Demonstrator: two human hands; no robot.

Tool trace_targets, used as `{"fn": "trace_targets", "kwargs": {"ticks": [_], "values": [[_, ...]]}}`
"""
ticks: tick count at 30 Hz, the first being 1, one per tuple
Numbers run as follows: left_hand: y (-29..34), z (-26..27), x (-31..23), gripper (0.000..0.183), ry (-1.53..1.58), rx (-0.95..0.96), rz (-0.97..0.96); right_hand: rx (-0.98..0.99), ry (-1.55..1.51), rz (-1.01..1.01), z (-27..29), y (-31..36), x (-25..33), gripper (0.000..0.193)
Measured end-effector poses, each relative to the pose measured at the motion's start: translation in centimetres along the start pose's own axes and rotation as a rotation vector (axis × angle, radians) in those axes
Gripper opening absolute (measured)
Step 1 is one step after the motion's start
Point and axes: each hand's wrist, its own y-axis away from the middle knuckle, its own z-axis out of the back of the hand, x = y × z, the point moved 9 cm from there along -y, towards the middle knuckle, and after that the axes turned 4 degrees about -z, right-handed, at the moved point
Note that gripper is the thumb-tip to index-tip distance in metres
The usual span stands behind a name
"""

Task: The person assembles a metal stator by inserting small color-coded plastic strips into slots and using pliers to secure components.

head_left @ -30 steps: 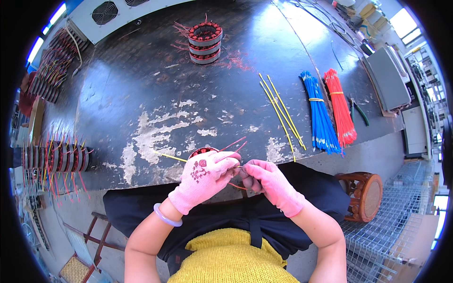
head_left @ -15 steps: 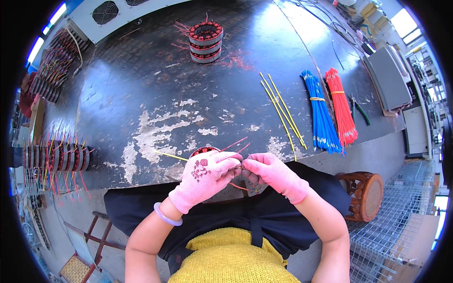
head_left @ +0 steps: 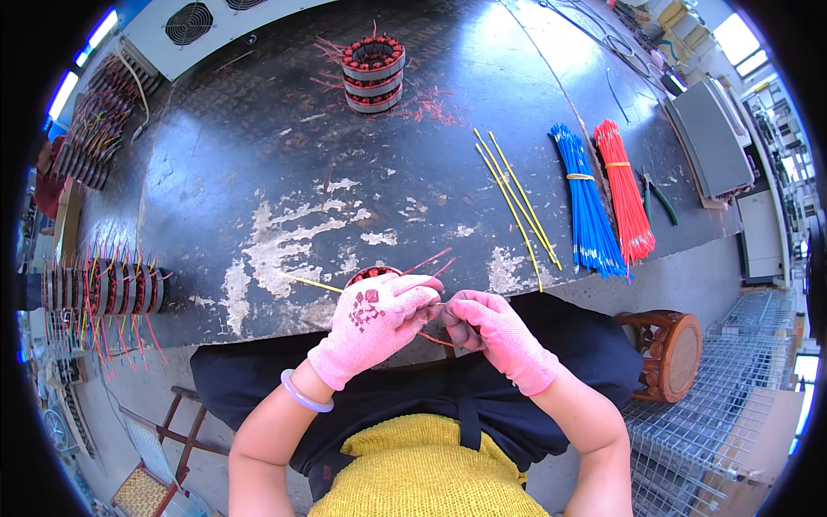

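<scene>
Both my hands wear pink gloves and meet at the table's front edge. My left hand (head_left: 379, 317) is closed over a small ring-shaped motor stator (head_left: 370, 273) with red windings, mostly hidden beneath it. A thin yellow wire (head_left: 312, 283) sticks out to the left from under this hand. Red lead wires (head_left: 429, 261) stick out past its fingers to the right. Close by, my right hand (head_left: 498, 332) has its thumb and fingers pinched at the thin wire ends beside my left fingertips. Exactly which strands it grips is hidden.
Three yellow wires (head_left: 517, 202) lie right of centre, beside a banded blue wire bundle (head_left: 590, 207) and a red one (head_left: 622, 198). Pliers (head_left: 662, 203) lie beyond them. Stacked stators (head_left: 374, 76) stand at the back; more wired stators (head_left: 108, 286) sit left. A wooden stool (head_left: 668, 358) stands right.
My right hand has shifted slightly down, its wrist lower and its fingers turned a little. My left hand holds its place over the stator.
</scene>
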Motion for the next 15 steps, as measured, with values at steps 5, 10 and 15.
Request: {"fn": "trace_targets", "kwargs": {"ticks": [5, 10, 15], "values": [[-0.2, 0.1, 0.0, 0.018, -0.006, 0.002, 0.012, -0.122, 0.650, 0.326, 0.3, 2.0, 4.4, 0.019], [-0.1, 0.2, -0.2, 0.015, -0.005, 0.006, 0.013, -0.338, 1.530, 0.969, -3.3, 4.3, 7.5, 0.031], [-0.5, 0.2, -0.4, 0.015, 0.024, 0.008, -0.010, 0.009, 0.368, 0.142, 0.6, -0.6, 2.1, 0.023]]}}
